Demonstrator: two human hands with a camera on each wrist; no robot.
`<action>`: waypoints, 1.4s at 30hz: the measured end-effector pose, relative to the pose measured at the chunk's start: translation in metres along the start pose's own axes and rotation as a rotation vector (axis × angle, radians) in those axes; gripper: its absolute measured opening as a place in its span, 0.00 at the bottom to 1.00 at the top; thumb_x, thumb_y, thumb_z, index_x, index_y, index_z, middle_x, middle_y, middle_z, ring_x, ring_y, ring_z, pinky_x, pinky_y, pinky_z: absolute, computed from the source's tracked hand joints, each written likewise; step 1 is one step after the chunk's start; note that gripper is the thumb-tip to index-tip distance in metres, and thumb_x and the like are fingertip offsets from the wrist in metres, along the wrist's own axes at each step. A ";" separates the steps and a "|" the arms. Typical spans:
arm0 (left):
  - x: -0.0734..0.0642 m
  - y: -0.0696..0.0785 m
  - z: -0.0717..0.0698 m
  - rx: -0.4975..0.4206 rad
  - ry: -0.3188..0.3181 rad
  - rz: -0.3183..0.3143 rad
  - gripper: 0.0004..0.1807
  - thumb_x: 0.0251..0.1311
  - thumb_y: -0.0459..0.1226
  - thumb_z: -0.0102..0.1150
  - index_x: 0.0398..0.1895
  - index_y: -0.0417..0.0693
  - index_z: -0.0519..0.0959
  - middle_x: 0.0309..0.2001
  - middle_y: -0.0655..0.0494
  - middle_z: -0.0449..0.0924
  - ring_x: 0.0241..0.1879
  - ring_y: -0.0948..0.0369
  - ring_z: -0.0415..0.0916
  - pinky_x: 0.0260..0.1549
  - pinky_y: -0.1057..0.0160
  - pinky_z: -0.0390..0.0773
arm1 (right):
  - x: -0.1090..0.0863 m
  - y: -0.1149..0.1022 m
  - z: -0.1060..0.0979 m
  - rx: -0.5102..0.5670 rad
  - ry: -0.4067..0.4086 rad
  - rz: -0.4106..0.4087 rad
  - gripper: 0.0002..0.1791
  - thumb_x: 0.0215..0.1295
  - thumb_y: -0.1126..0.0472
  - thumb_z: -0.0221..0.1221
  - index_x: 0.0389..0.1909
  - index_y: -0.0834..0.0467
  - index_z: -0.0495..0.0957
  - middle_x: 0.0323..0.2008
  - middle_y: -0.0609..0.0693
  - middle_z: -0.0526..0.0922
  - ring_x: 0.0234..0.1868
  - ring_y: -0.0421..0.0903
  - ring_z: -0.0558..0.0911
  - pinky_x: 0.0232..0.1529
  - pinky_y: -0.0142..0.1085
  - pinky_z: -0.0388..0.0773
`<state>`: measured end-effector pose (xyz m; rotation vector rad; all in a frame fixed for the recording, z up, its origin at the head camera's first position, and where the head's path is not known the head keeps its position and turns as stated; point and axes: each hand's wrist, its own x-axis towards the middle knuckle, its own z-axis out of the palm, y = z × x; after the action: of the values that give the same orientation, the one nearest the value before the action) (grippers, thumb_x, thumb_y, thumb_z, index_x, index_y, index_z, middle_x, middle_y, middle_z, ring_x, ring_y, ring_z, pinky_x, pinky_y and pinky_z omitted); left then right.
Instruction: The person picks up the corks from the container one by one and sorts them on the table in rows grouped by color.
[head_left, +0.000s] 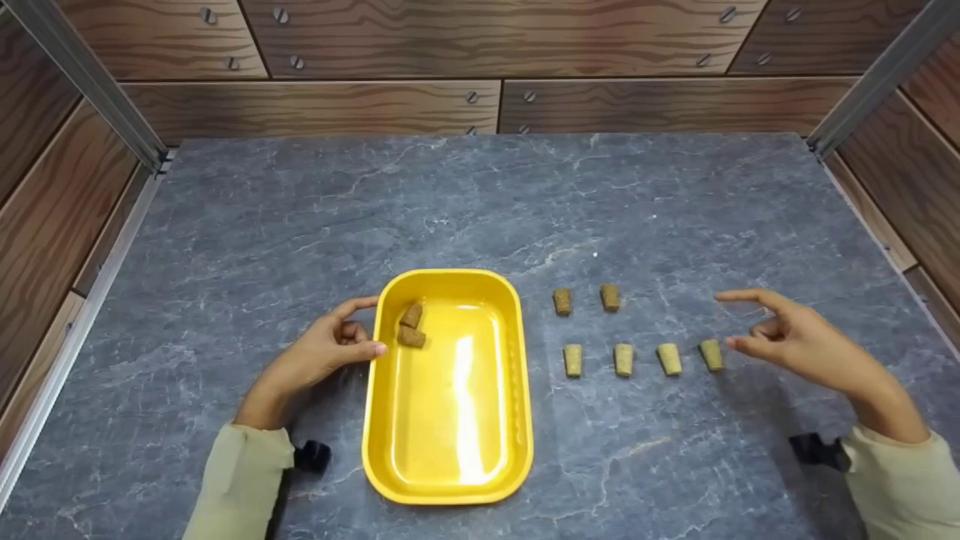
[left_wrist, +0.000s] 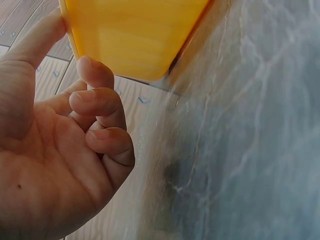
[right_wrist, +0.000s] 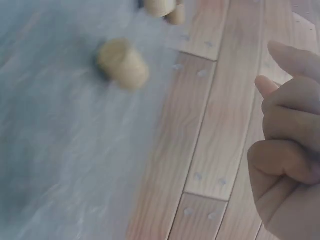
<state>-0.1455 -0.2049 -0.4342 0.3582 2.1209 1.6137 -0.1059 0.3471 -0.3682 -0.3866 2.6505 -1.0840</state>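
Observation:
A yellow plastic tray (head_left: pixel 450 496) stands on the table left of centre. My left hand (head_left: pixel 322 349) pinches its left rim, the thumb on the edge and the index finger at the outer wall. Two brown corks (head_left: pixel 412 337) lie inside, by that same wall. Right of the tray, two more brown corks (head_left: pixel 610 298) form a back row, with several paler corks (head_left: pixel 623 360) lined up in front. My right hand (head_left: pixel 806 341) is beside the rightmost pale cork (head_left: pixel 711 355), holding nothing; index finger and thumb are stretched apart, the other fingers folded in.
The grey marbled tabletop (head_left: pixel 420 202) extends behind and around everything. Wood-patterned panels (head_left: pixel 390 105) close off its back and both sides, with metal posts (head_left: pixel 112 97) at the back corners. A black wrist device (head_left: pixel 312 457) sits at each sleeve.

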 end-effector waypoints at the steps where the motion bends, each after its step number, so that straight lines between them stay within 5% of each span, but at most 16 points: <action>1: 0.000 0.000 0.000 0.001 0.001 -0.003 0.39 0.60 0.38 0.64 0.71 0.40 0.58 0.27 0.58 0.74 0.25 0.65 0.68 0.30 0.67 0.69 | 0.002 -0.004 0.001 0.000 0.006 -0.021 0.29 0.66 0.63 0.59 0.67 0.56 0.63 0.14 0.38 0.54 0.13 0.33 0.51 0.14 0.33 0.60; 9: 0.001 -0.001 0.001 0.005 0.004 -0.001 0.39 0.59 0.39 0.65 0.71 0.40 0.58 0.27 0.58 0.75 0.25 0.64 0.68 0.29 0.68 0.69 | 0.033 -0.041 0.023 0.029 0.016 -0.198 0.27 0.63 0.67 0.61 0.63 0.60 0.67 0.12 0.40 0.55 0.13 0.29 0.53 0.12 0.31 0.60; 23: 0.005 0.000 0.003 0.025 0.004 -0.017 0.39 0.59 0.40 0.65 0.71 0.43 0.59 0.28 0.57 0.74 0.25 0.64 0.68 0.30 0.67 0.69 | 0.089 -0.099 0.065 0.019 -0.146 -0.209 0.26 0.66 0.56 0.61 0.63 0.53 0.68 0.13 0.41 0.60 0.14 0.33 0.55 0.19 0.29 0.62; 34: 0.004 -0.001 0.002 0.013 0.011 -0.005 0.39 0.59 0.39 0.65 0.71 0.42 0.59 0.27 0.57 0.74 0.26 0.64 0.68 0.30 0.68 0.69 | 0.129 -0.135 0.101 0.008 -0.276 -0.320 0.27 0.65 0.57 0.61 0.63 0.58 0.68 0.13 0.42 0.60 0.15 0.34 0.56 0.21 0.27 0.60; 42: 0.001 -0.001 0.001 0.004 0.012 0.002 0.39 0.59 0.38 0.65 0.71 0.41 0.59 0.27 0.57 0.74 0.25 0.65 0.68 0.29 0.68 0.70 | 0.151 -0.165 0.130 -0.054 -0.377 -0.364 0.26 0.65 0.56 0.61 0.64 0.52 0.70 0.13 0.41 0.59 0.15 0.36 0.55 0.20 0.28 0.58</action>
<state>-0.1459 -0.2042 -0.4356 0.3530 2.1340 1.6174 -0.1797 0.0992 -0.3608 -1.0083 2.3256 -0.9209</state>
